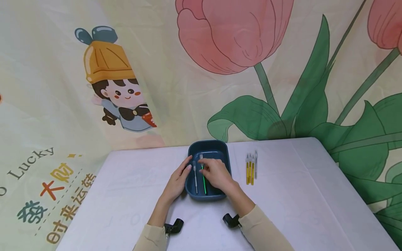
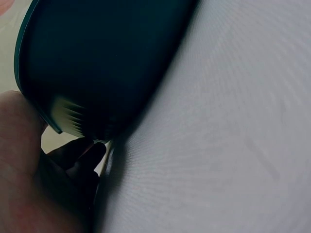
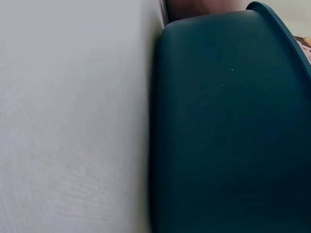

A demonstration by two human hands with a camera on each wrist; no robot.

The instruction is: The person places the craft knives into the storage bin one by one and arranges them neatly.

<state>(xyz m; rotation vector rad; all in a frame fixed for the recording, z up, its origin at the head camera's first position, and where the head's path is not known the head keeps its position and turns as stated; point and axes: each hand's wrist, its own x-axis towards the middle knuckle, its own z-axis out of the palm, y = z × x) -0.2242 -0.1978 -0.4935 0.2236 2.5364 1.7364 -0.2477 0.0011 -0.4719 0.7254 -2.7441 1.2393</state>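
A dark blue tray [image 1: 208, 197] stands on the white-covered table in front of me. My left hand [image 1: 176, 181] rests against its left rim, fingers fairly straight; the left wrist view shows this hand [image 2: 19, 160] beside the tray's wall [image 2: 97, 58]. Over the tray, my right hand [image 1: 217, 174] pinches a slim green stick [image 1: 204, 184] near its pale upper end. Whether the stick touches the tray floor I cannot tell. To its left in the tray lies a slim silver stick [image 1: 196, 181] with a pale top. The right wrist view shows mostly the tray's outer wall [image 3: 228, 126].
Right of the tray, several slim gold sticks [image 1: 250, 172] with pale tops lie side by side, with a silver one [image 1: 255, 167] next to them. A printed cloth [image 1: 176, 115] hangs behind the table [image 1: 282, 209].
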